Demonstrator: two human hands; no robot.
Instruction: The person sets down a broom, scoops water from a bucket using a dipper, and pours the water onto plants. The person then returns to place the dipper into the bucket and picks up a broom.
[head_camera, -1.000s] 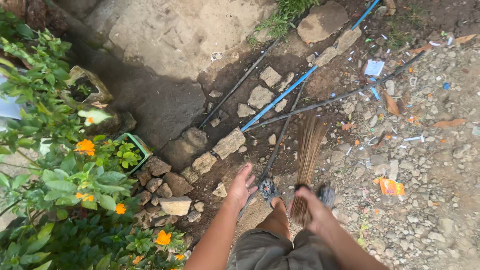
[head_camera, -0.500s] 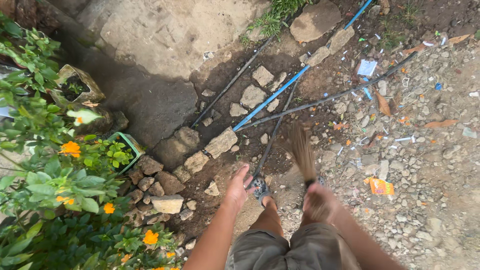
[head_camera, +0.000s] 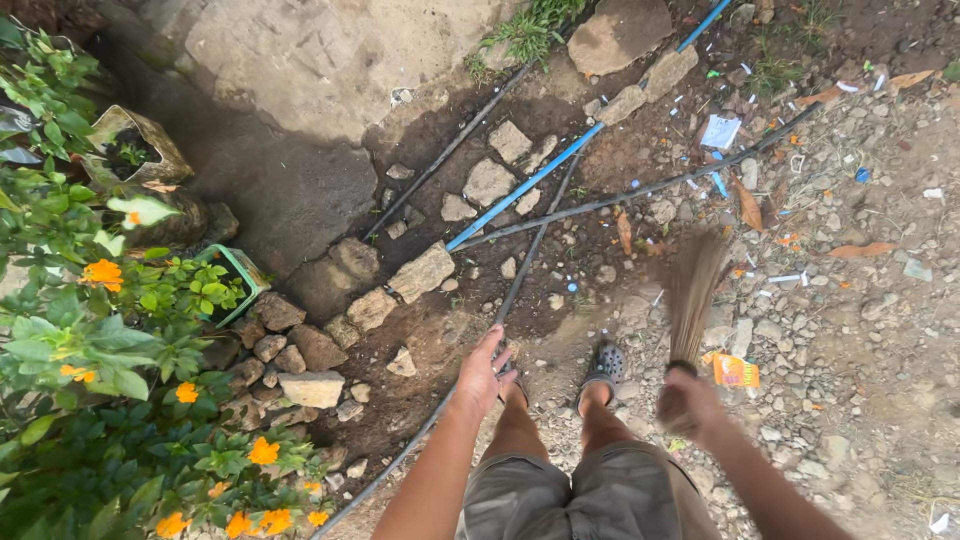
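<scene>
Head view, looking straight down. Our right hand (head_camera: 690, 405) is closed around the bound end of a stick broom (head_camera: 692, 300), whose brown bristles fan forward over the gravel ground (head_camera: 850, 330), just beside an orange wrapper (head_camera: 733, 370). Our left hand (head_camera: 485, 370) hangs open with fingers spread, holding nothing, above a dark pipe (head_camera: 520, 265) that crosses the damp soil. A blue pipe (head_camera: 525, 185) runs diagonally between loose stones (head_camera: 420, 272). Grey sandals (head_camera: 605, 362) show below the hands, and orange-flowered plants (head_camera: 130, 400) fill the left edge. We judge the broom light and springy, its thin bristles flexible at the tips and stiff where bundled; the tied end is the sound place to grip.
</scene>
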